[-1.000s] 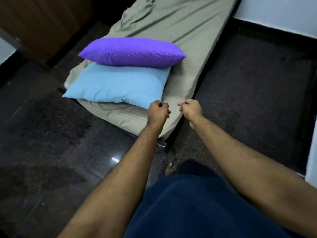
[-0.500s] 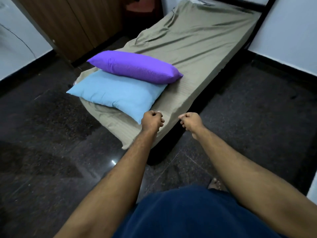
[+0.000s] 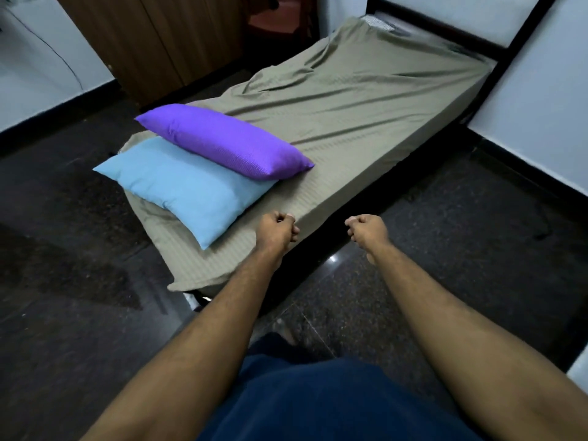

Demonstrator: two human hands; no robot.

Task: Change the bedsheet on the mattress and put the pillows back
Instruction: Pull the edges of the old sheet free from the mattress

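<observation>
Head view: the olive bedsheet (image 3: 366, 103) lies over the mattress (image 3: 394, 173), whose long axis runs from the near-left corner up toward the far right, where it ends by a dark frame (image 3: 496, 55) at the wall; the sheet is creased and bunched toward its far left side, smoother and faintly striped near the front; at the near end two pillows lie across the bed, the blue pillow (image 3: 187, 189) flat on the sheet with one corner pointing toward the camera, the purple pillow (image 3: 226, 143) resting on the blue one's far edge, its long axis running from upper left to lower right; the left hand (image 3: 276, 232) is a closed fist at the near right edge of the mattress, just beside the blue pillow's corner, its fingers (image 3: 294, 232) curled tight, perhaps pinching the sheet's edge, though that is not clear; the right hand (image 3: 367, 232) is also fisted, apart from the bed, over the dark speckled floor (image 3: 445, 281), holding nothing visible; a wooden wardrobe (image 3: 152, 39) stands at the far left.
</observation>
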